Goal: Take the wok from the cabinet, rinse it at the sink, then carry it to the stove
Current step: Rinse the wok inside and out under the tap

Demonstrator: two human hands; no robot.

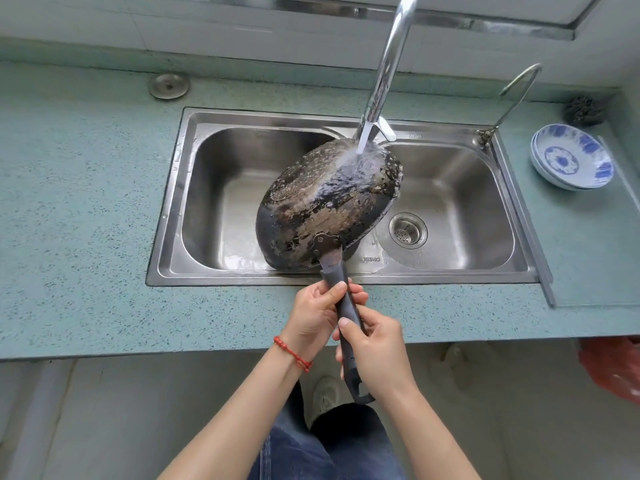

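The wok (pixel 325 206) is black and worn, turned bottom-up and tilted over the divider of the double steel sink (pixel 173 188). Water from the tall chrome faucet (pixel 388 64) runs onto its upper rim and spreads over the underside. Its long dark handle points back toward me across the sink's front edge. My left hand (pixel 317 315), with a red bracelet at the wrist, grips the handle near the wok. Lower on the same handle, my right hand (pixel 375 355) is wrapped around it just above the end with the hanging hole.
Two stacked blue-and-white bowls (pixel 571 161) sit on the green counter right of the sink, with a steel scrubber (pixel 585 110) behind them. A thin second tap (pixel 512 95) stands at the sink's right corner. A round metal cap (pixel 169 85) lies at the back left. A red bag (pixel 613 368) hangs at lower right.
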